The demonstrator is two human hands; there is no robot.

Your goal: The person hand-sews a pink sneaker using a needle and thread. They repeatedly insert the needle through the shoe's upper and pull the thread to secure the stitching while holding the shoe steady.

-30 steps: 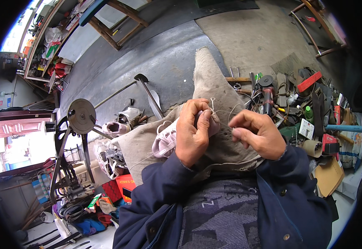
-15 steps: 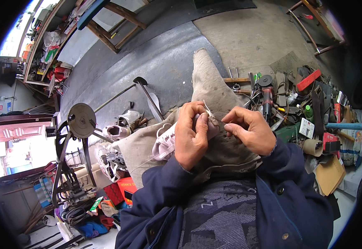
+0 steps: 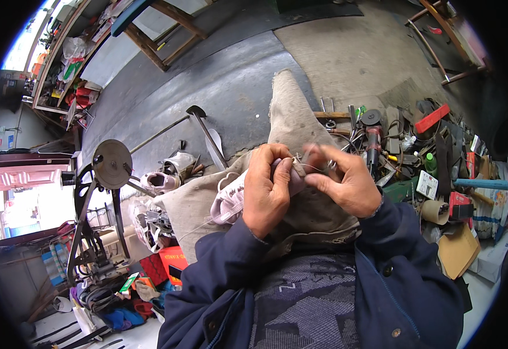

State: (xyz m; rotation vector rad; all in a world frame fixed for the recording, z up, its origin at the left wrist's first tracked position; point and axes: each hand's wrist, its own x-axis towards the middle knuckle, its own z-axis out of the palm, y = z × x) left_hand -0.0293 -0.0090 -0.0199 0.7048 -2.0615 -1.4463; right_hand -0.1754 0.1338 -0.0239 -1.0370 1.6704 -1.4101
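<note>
A pale pink laced shoe lies across my lap on a worn beige cloth. My left hand is closed around its front part, with thumb and forefinger pinched close to the toe. Thin pale thread loops between the toe end and my right hand. The fingers of that hand are beside the toe and smeared by motion, so their grip on the thread is unclear. My left hand hides much of the shoe's front.
On the left stands a black iron machine with a round wheel. Another pale shoe lies beside it. To the right are piled tools, among them a red angle grinder and a green bottle. A wooden-legged bench stands far left.
My right hand has shifted slightly left toward the toe, and its upper fingers have lifted and blurred. A thread loop now shows between the hands. My left hand keeps its hold on the shoe.
</note>
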